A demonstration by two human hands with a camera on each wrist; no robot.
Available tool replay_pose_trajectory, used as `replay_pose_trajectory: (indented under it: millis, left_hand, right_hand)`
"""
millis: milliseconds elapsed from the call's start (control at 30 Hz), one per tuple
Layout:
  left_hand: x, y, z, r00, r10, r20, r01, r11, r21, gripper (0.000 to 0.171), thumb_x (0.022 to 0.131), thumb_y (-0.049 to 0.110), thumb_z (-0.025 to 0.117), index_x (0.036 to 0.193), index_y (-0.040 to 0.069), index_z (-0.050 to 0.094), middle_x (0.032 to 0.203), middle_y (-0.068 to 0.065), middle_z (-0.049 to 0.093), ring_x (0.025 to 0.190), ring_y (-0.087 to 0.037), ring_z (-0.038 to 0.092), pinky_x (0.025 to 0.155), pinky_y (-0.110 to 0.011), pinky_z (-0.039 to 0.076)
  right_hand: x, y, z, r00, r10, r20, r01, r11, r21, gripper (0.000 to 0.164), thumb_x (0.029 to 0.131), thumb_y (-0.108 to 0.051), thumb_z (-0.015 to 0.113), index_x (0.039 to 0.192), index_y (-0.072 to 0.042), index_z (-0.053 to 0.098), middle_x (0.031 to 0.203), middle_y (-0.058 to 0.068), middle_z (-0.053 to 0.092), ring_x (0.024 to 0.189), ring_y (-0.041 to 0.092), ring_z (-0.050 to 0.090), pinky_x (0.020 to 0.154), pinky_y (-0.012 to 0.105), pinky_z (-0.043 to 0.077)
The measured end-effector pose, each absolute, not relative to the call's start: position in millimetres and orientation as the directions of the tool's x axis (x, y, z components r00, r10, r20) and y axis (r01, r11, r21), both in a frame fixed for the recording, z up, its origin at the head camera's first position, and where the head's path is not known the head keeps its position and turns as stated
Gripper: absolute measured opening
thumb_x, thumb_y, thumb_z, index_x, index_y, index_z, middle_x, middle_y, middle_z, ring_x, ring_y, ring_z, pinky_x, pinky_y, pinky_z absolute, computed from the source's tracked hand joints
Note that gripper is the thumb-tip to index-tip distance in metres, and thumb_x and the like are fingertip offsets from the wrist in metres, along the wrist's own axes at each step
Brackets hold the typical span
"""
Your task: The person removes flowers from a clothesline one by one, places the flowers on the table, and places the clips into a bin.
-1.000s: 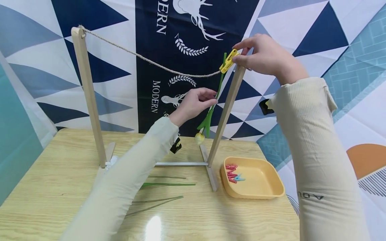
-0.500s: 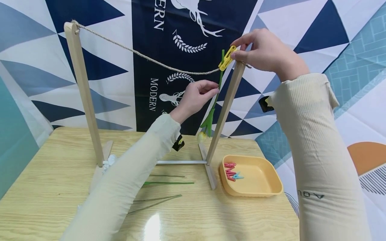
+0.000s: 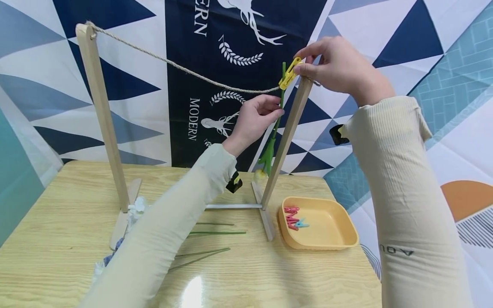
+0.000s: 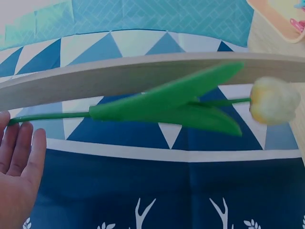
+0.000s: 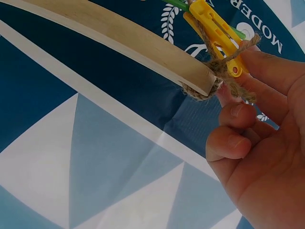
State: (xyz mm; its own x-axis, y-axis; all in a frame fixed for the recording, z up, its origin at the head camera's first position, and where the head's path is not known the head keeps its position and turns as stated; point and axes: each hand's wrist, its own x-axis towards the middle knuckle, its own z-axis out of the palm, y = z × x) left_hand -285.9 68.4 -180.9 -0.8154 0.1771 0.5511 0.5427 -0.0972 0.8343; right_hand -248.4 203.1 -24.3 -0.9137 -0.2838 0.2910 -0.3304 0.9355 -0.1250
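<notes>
An artificial tulip [image 3: 268,154] hangs bloom-down, its green stem crossing the rope [image 3: 185,72] near the right post. At that crossing a yellow clothespin [image 3: 289,73] sits over the stem and rope. My right hand [image 3: 340,70] pinches the clothespin's handle end between thumb and index finger, beside the post top. Lower on the stem, thumb and fingertips of my left hand [image 3: 256,117] hold it lightly. In the left wrist view the pale yellow bloom [image 4: 275,100] and two leaves extend away from the hand. The knot [image 5: 221,71] shows in the right wrist view.
Wooden posts [image 3: 101,115] carry the rope, joined low by a white rod [image 3: 233,206]. A yellow basin [image 3: 331,246] with red and blue clothespins stands right of the frame. Several stems [image 3: 217,233] lie on the table, partly under the left forearm, near white and blue flowers [image 3: 138,207].
My left hand has slid up the stem toward the clothespin. The tulip hangs more upright, its bloom nearer the right post. My right hand keeps its hold on the clothespin.
</notes>
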Motion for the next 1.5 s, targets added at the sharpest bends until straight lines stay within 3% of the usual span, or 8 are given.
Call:
replay_pose_trajectory:
  millis: [367,533,867,1133,1300,1500]
  left_hand:
    - [-286.0,67.7,-184.8,-0.802,0.163,0.574,0.568,-0.086,0.818,0.024,0.088,0.006,0.063,0.111,0.000,0.064,0.099,-0.016,0.069,0.080,-0.018,0.064,0.069,-0.018,0.048]
    - [-285.3,68.2,-184.9,-0.782,0.205,0.589,0.585,-0.086,0.806,0.026,0.090,0.007,0.060,0.115,-0.001,0.063,0.102,-0.017,0.070,0.087,-0.024,0.067,0.075,-0.019,0.052]
    - [-284.7,66.4,-184.9,-0.786,0.209,0.582,0.574,-0.101,0.812,0.029,0.090,0.007,0.061,0.118,-0.001,0.063,0.103,-0.017,0.070,0.091,-0.032,0.067,0.076,-0.023,0.054]
    - [-283.9,58.1,-191.1,-0.819,0.203,0.537,0.536,-0.063,0.842,0.029,0.088,0.010,0.065,0.115,0.002,0.066,0.106,-0.013,0.070,0.088,-0.016,0.069,0.075,-0.022,0.054]
    - [-283.2,46.3,-195.3,-0.799,0.223,0.558,0.571,-0.007,0.821,0.029,0.088,0.012,0.065,0.116,0.003,0.066,0.104,-0.012,0.071,0.081,-0.012,0.067,0.068,-0.018,0.051]
    - [-279.1,27.3,-200.6,-0.804,0.297,0.516,0.550,0.039,0.834,0.029,0.089,0.013,0.064,0.116,0.004,0.066,0.100,-0.013,0.071,0.075,-0.009,0.064,0.066,-0.019,0.049]
  right_hand:
    - [-248.9,207.0,-27.2,-0.895,-0.305,0.327,-0.366,0.919,-0.145,0.038,0.093,-0.031,0.055,0.121,-0.007,0.063,0.101,0.005,0.048,0.080,0.018,0.039,0.055,0.018,0.037]
    - [-248.3,208.6,-28.3,-0.899,-0.297,0.323,-0.366,0.913,-0.179,0.038,0.093,-0.031,0.054,0.121,-0.007,0.063,0.105,0.007,0.051,0.081,0.018,0.040,0.057,0.015,0.038]
    - [-246.2,213.8,-29.6,-0.888,-0.306,0.343,-0.386,0.902,-0.194,0.037,0.093,-0.030,0.055,0.119,-0.004,0.064,0.095,0.002,0.046,0.079,0.016,0.041,0.060,0.011,0.038]
    - [-242.4,219.3,-29.2,-0.889,-0.263,0.375,-0.375,0.889,-0.264,0.039,0.092,-0.033,0.056,0.120,-0.006,0.063,0.093,-0.005,0.045,0.081,0.013,0.043,0.064,0.010,0.040]
    - [-239.3,225.5,-27.2,-0.885,-0.203,0.419,-0.369,0.855,-0.365,0.041,0.091,-0.032,0.057,0.122,-0.005,0.061,0.090,-0.013,0.048,0.081,0.009,0.044,0.069,0.010,0.041]
    - [-234.7,233.0,-26.5,-0.876,-0.147,0.460,-0.379,0.799,-0.466,0.040,0.090,-0.030,0.060,0.122,-0.007,0.062,0.091,-0.014,0.050,0.075,0.009,0.042,0.063,0.010,0.040]
